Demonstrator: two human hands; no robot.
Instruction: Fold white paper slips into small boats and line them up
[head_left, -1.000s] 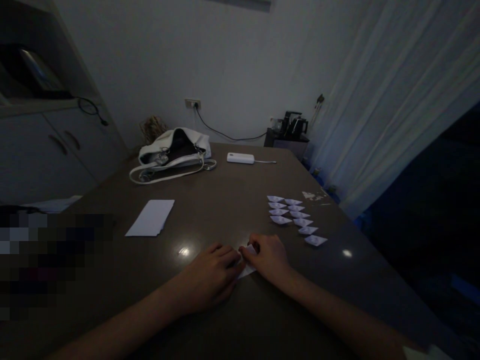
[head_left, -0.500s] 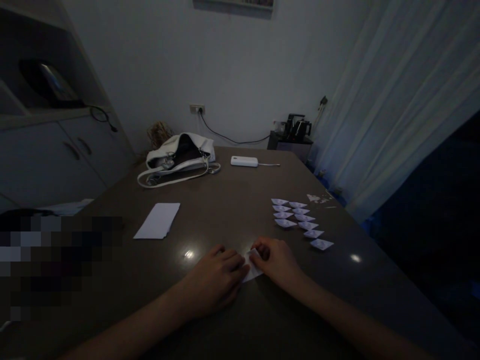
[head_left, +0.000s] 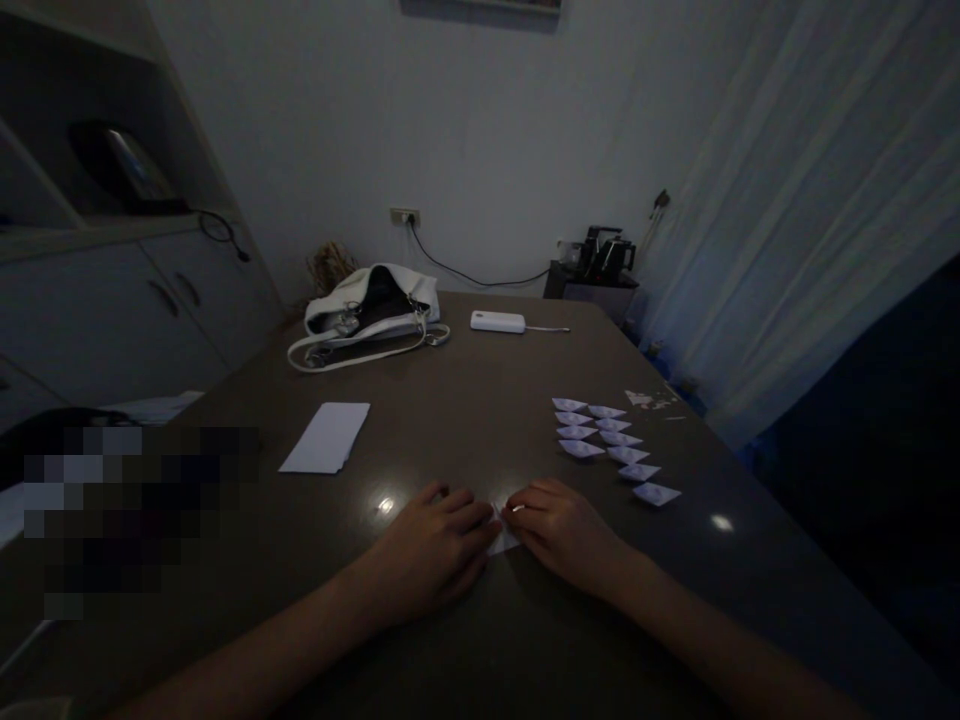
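The left hand [head_left: 439, 553] lies flat on a small white paper piece [head_left: 501, 540] at the near table [head_left: 465, 420] edge; the right hand [head_left: 562, 530] pinches its corner with curled fingers. The paper looks light, thin and easy to crease, so edges are best to hold. Farther off lie folded paper boats [head_left: 611, 450].
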